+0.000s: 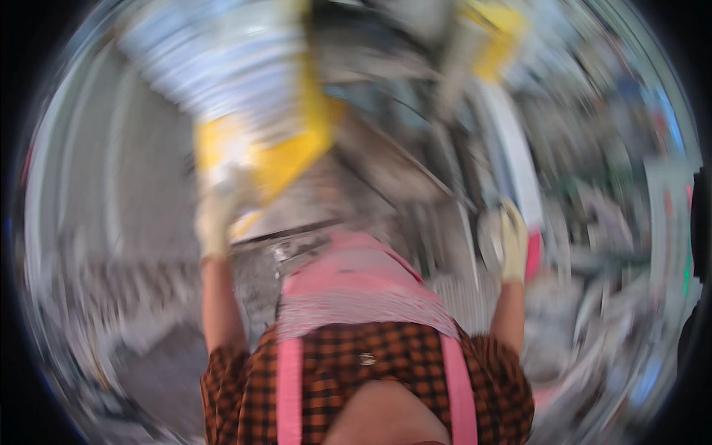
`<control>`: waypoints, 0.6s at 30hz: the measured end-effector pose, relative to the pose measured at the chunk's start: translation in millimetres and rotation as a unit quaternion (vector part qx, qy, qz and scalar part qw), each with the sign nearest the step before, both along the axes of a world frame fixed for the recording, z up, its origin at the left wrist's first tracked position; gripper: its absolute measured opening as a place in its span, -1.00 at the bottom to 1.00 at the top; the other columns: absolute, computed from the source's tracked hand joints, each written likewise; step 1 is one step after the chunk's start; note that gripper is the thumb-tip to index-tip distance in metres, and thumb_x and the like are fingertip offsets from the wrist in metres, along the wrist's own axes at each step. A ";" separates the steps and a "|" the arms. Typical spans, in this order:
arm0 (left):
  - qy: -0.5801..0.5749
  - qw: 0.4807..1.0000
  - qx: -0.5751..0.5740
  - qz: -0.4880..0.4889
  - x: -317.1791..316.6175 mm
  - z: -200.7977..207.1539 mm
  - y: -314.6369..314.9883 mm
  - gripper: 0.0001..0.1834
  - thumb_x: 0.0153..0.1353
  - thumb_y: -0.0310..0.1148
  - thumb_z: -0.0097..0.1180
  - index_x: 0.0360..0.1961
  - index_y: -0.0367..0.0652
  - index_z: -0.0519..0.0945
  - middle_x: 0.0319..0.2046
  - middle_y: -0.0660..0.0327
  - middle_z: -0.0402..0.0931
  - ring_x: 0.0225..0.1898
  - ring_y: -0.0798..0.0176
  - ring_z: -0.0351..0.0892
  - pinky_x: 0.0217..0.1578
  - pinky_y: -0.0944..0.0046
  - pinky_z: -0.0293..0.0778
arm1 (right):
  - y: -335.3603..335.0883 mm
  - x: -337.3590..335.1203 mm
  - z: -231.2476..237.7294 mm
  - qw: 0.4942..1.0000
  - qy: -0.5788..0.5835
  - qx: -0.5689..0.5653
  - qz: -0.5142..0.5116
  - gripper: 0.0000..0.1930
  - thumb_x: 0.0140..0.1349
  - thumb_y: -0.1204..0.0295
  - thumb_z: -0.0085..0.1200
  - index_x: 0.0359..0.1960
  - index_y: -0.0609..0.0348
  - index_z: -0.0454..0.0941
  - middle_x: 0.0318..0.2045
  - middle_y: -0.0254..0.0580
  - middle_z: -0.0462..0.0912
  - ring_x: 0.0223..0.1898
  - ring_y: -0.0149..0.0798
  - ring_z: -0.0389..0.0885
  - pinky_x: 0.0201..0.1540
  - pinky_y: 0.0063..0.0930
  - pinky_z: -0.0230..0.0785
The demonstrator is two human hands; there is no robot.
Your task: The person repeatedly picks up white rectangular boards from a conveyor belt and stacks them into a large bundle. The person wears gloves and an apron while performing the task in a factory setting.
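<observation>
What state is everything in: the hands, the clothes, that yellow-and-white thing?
Yellow-and-white thing: motion-blurred.
Left hand: gloved, at that thing's lower end; grip unclear.
Right hand: gloved, beside something pink; grip unclear.
Pink apron: worn over the shirt.
Checked shirt: worn, forearms bare.

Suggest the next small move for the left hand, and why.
Probably steady the left hand at the near end of the yellow-and-white item and check the grip: hand and item overlap in view, but blur hides whether the fingers close on it, and the right hand is well off to the side.
</observation>
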State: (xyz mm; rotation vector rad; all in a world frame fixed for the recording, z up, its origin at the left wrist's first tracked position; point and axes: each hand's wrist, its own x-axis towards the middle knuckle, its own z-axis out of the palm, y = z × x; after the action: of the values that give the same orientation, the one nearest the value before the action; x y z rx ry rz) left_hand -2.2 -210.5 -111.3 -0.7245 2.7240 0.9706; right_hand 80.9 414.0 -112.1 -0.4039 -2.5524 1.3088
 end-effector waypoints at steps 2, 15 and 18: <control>0.048 0.998 0.032 -0.032 -12.3 -6.4 -8.5 -0.49 0.28 -0.11 0.23 0.12 -0.27 0.63 -0.03 0.14 0.70 -0.15 0.28 0.70 -0.31 0.22 0.63 | 52.9 27.6 -3.4 0.988 -0.034 0.129 -0.083 -0.55 0.38 0.37 0.14 0.27 0.22 0.53 0.31 0.02 0.53 0.33 -0.10 0.48 0.36 -0.25 0.29; 0.040 0.997 0.034 0.058 -29.6 4.5 19.7 -0.50 0.40 -0.09 0.08 0.14 -0.29 0.54 -0.14 0.09 0.67 -0.29 0.24 0.68 -0.41 0.25 0.55 | 142.5 -9.7 -34.4 0.873 -0.136 0.465 0.050 -0.10 0.20 0.21 0.28 0.56 0.03 0.11 0.55 -0.08 0.15 0.56 -0.03 0.07 0.57 0.04 -0.10; 0.028 0.995 -0.019 0.089 -34.0 4.8 21.6 -0.54 0.40 -0.12 0.06 0.13 -0.26 0.56 -0.17 0.09 0.69 -0.31 0.21 0.69 -0.42 0.23 0.57 | 153.8 -12.3 -40.9 0.854 -0.210 0.474 0.040 -0.17 0.24 0.26 0.22 0.54 0.05 0.15 0.51 -0.08 0.24 0.53 -0.07 0.15 0.57 -0.04 -0.05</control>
State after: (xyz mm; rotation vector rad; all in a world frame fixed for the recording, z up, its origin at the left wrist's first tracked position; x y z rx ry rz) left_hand -36.2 -188.9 -106.6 -0.9759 2.7694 0.9921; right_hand 68.6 567.8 -153.1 -0.3844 -3.1762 -0.1777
